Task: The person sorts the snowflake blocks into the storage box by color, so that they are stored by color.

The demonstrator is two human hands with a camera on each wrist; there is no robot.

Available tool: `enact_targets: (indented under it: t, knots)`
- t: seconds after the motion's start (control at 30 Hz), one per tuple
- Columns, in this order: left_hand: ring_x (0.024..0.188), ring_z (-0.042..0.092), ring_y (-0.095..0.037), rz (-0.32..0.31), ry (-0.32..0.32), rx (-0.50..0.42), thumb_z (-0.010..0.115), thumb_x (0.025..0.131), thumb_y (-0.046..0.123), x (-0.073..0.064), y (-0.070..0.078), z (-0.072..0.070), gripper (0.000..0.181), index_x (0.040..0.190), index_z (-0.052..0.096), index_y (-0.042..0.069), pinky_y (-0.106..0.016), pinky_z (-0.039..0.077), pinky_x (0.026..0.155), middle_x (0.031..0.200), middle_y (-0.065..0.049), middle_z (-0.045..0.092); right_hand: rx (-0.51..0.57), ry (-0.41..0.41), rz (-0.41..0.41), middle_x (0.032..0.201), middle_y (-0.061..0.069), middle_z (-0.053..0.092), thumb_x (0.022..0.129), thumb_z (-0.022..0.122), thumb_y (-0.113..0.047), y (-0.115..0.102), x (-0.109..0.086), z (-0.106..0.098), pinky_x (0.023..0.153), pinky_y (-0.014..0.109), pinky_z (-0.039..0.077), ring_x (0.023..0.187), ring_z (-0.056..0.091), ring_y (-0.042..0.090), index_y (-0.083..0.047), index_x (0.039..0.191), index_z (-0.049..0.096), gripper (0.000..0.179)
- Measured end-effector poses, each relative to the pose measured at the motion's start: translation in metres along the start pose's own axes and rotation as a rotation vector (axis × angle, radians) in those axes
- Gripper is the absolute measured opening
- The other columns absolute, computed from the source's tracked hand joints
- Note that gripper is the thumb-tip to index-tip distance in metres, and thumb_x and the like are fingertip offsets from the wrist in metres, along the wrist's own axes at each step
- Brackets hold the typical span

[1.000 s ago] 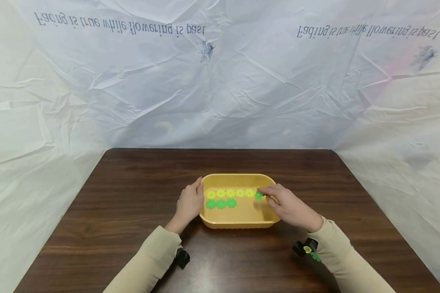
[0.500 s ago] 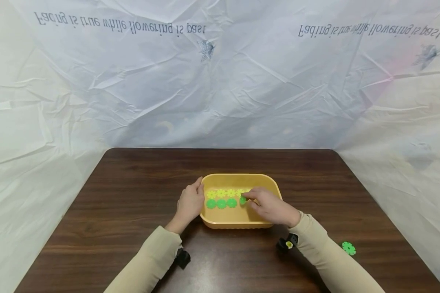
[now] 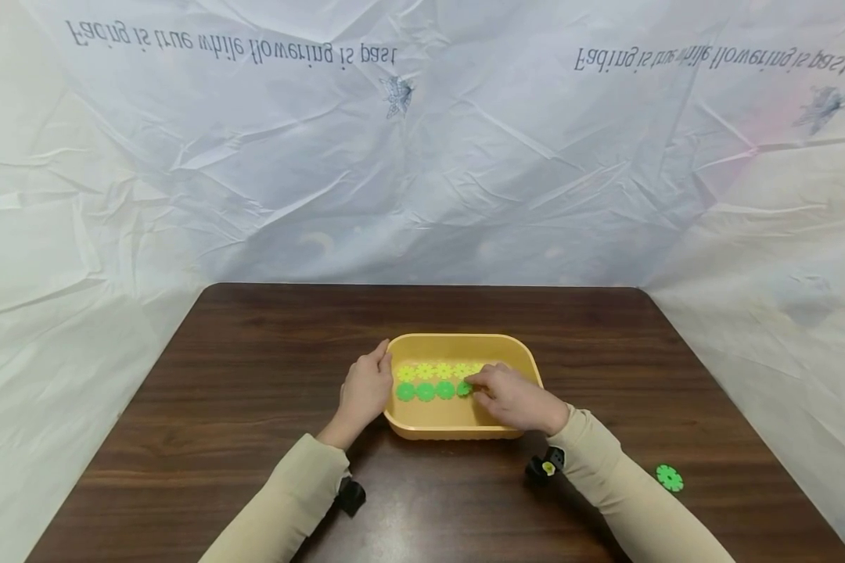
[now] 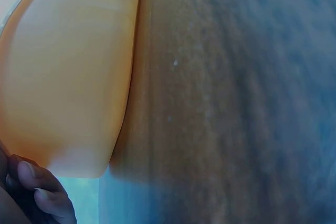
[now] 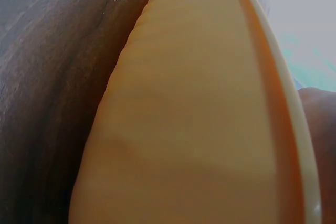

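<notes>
A yellow plastic basin (image 3: 465, 429) stands on the table. Its left end is gripped by my left hand (image 3: 366, 385), with the thumb up at the rim and curled fingers (image 4: 50, 203) under the outer wall in the left wrist view. My right hand (image 3: 517, 399) reaches in over the right side and pinches a green flower-shaped disc (image 3: 463, 389) at the basin's floor. That disc lies right of a row of green discs (image 3: 426, 392). Behind them runs a row of yellow flower discs (image 3: 425, 371), its right end partly covered by the right hand.
A loose green disc (image 3: 670, 478) lies on the brown wooden table (image 3: 289, 328), right of the right sleeve (image 3: 634, 485). A white printed sheet (image 3: 422, 195) hangs behind the table and along both sides. The basin's outer wall (image 5: 184, 103) fills most of the right wrist view.
My right hand has moved left and slightly toward me, bringing the green disc from the yellow row's end to the green row. The loose disc came into view. My left hand stays put.
</notes>
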State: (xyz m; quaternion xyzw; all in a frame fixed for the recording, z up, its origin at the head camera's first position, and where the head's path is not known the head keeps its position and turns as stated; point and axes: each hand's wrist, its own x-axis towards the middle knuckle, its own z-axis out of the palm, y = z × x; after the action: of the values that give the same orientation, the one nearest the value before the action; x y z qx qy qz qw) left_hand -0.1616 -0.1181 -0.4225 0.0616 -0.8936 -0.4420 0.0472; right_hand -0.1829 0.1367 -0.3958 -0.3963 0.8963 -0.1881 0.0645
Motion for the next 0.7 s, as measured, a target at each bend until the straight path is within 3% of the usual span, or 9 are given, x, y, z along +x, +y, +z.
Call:
enact_targets:
  t: [0.3, 0.7]
  knots:
    - [0.038, 0.039, -0.014, -0.002, 0.000, -0.002, 0.041, 0.105, 0.026, 0.0003, 0.0008, 0.0000, 0.044, 0.145, 0.047, 0.010, -0.029, 0.034, 0.038, 0.055, -0.004, 0.052, -0.008, -0.032, 0.051, 0.100, 0.007, 0.061, 0.095, 0.056, -0.007, 0.0007, -0.0004, 0.0014, 0.081, 0.042, 0.042, 0.088, 0.053, 0.022, 0.004, 0.123, 0.064, 0.031]
    - [0.038, 0.038, -0.014, -0.004, 0.001, -0.001, 0.041, 0.105, 0.026, -0.0004, 0.0013, -0.0011, 0.044, 0.145, 0.047, 0.010, -0.029, 0.034, 0.038, 0.054, -0.004, 0.050, -0.012, -0.037, 0.030, 0.099, 0.006, 0.062, 0.094, 0.058, -0.009, -0.0009, -0.0005, -0.0002, 0.080, 0.041, 0.042, 0.086, 0.053, 0.019, 0.002, 0.119, 0.066, 0.029]
